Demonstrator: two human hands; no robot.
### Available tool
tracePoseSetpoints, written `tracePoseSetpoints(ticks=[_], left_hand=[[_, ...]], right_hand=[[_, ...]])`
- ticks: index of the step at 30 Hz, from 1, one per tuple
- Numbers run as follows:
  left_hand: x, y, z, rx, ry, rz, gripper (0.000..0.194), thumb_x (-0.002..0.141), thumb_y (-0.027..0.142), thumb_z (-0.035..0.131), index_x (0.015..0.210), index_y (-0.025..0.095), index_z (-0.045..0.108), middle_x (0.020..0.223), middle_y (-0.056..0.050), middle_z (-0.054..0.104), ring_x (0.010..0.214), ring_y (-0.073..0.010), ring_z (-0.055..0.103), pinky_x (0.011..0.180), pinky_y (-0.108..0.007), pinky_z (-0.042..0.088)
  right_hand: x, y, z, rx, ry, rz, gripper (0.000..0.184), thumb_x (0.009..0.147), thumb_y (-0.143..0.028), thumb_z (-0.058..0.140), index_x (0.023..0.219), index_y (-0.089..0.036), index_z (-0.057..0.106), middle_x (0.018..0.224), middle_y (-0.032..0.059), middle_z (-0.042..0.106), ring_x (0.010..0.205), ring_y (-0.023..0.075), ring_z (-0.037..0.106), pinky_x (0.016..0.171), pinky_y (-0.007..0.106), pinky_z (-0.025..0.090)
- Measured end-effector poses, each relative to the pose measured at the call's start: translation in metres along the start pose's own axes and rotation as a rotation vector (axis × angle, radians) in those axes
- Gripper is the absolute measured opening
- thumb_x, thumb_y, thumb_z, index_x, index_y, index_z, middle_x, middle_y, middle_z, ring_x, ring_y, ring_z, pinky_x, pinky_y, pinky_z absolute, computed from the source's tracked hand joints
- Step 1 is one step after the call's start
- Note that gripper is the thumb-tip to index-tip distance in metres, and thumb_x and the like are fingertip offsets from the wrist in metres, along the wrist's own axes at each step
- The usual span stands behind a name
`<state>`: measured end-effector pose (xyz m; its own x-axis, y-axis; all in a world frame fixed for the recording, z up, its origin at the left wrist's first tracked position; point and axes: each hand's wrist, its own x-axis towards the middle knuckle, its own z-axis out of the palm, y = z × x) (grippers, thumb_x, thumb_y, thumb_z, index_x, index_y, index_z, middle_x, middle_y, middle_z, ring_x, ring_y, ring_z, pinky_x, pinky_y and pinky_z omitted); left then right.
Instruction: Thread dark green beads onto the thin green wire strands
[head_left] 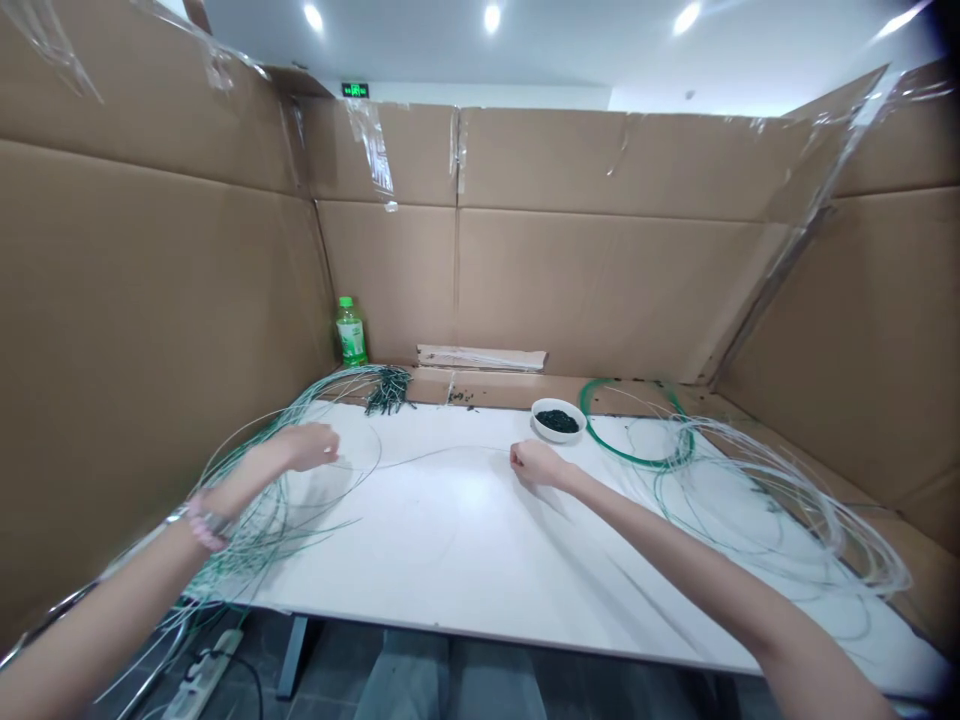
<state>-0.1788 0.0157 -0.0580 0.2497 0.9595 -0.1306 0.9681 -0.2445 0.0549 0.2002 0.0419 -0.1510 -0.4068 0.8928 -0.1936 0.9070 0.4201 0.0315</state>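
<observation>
Left hand [304, 447] blurred, over left part of table, fingers loosely spread; hold cannot be told. Wire loops [255, 510] spill beneath it, off table edge at lower left. Right hand [536, 463] near frame centre, fingers curled shut, pinching thin wire [442, 453] that runs left across white table [450, 560]. Green wire coil [637, 462] and pale wire loops [757, 500] lie at right. White bowl [547, 425] of dark bits behind right hand. Cut wire bundle [388, 392] at back; green-capped bottle [351, 333] against cardboard wall [600, 290].

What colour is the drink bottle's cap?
The bottle cap is green, best seen in the head view.
</observation>
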Motion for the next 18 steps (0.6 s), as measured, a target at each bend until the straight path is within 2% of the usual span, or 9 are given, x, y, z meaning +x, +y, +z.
tracePoseSetpoints(ticks=[3,5,6,8,11,14,18], left_hand=[[0.026,0.051,0.006,-0.197,0.087,0.122,0.019,0.086,0.026,0.052,0.092,0.011,0.062,0.107,-0.012,0.060,0.104,-0.0229,0.055,0.093,-0.042,0.041],[0.049,0.089,0.010,-0.371,0.123,0.221,0.027,0.089,0.025,0.041,0.103,0.015,0.062,0.121,-0.015,0.054,0.117,-0.0249,0.048,0.101,-0.040,0.034],[0.061,0.108,0.013,-0.462,0.102,0.276,0.030,0.090,0.026,0.038,0.107,0.017,0.061,0.123,-0.014,0.054,0.119,-0.0232,0.047,0.103,-0.037,0.032],[0.082,0.139,0.018,-0.630,-0.026,0.364,0.031,0.088,0.028,0.038,0.099,0.017,0.065,0.114,-0.013,0.061,0.109,-0.0212,0.054,0.097,-0.033,0.038],[0.098,0.168,0.023,-0.834,-0.370,0.496,0.025,0.079,0.035,0.053,0.074,0.016,0.069,0.083,-0.010,0.068,0.082,-0.0197,0.063,0.078,-0.029,0.048],[0.090,0.181,0.028,-1.003,-0.643,0.578,0.030,0.073,0.043,0.060,0.068,0.015,0.069,0.071,-0.009,0.067,0.070,-0.0179,0.063,0.069,-0.028,0.049],[0.067,0.182,0.035,-1.220,-0.797,0.565,0.042,0.071,0.056,0.062,0.061,0.015,0.062,0.058,-0.005,0.057,0.055,-0.0138,0.055,0.057,-0.027,0.047]], right_hand=[[0.004,-0.005,0.001,-0.080,0.058,-0.054,0.030,0.089,-0.033,0.054,0.111,-0.013,0.056,0.107,0.0081,0.060,0.091,0.0165,0.061,0.078,0.035,0.053],[0.001,-0.008,-0.004,-0.137,0.122,-0.120,0.029,0.089,-0.033,0.054,0.110,-0.012,0.057,0.104,0.0075,0.061,0.088,0.0156,0.062,0.075,0.034,0.053],[-0.003,-0.009,-0.008,-0.168,0.162,-0.163,0.029,0.090,-0.033,0.054,0.110,-0.012,0.057,0.103,0.0070,0.061,0.086,0.0150,0.062,0.074,0.033,0.054],[-0.012,-0.011,-0.017,-0.234,0.251,-0.268,0.027,0.090,-0.032,0.054,0.109,-0.012,0.057,0.099,0.0057,0.062,0.083,0.0140,0.062,0.072,0.032,0.054],[-0.031,-0.012,-0.030,-0.339,0.391,-0.458,0.023,0.091,-0.030,0.053,0.105,-0.012,0.058,0.093,0.0035,0.062,0.077,0.0119,0.061,0.067,0.029,0.054],[-0.048,-0.011,-0.038,-0.428,0.550,-0.637,0.019,0.091,-0.028,0.053,0.098,-0.012,0.058,0.083,0.0008,0.061,0.068,0.0089,0.059,0.059,0.023,0.051],[-0.063,-0.008,-0.045,-0.509,0.800,-0.777,0.013,0.091,-0.024,0.053,0.090,-0.012,0.058,0.074,-0.0019,0.057,0.057,0.0057,0.053,0.050,0.018,0.045]])
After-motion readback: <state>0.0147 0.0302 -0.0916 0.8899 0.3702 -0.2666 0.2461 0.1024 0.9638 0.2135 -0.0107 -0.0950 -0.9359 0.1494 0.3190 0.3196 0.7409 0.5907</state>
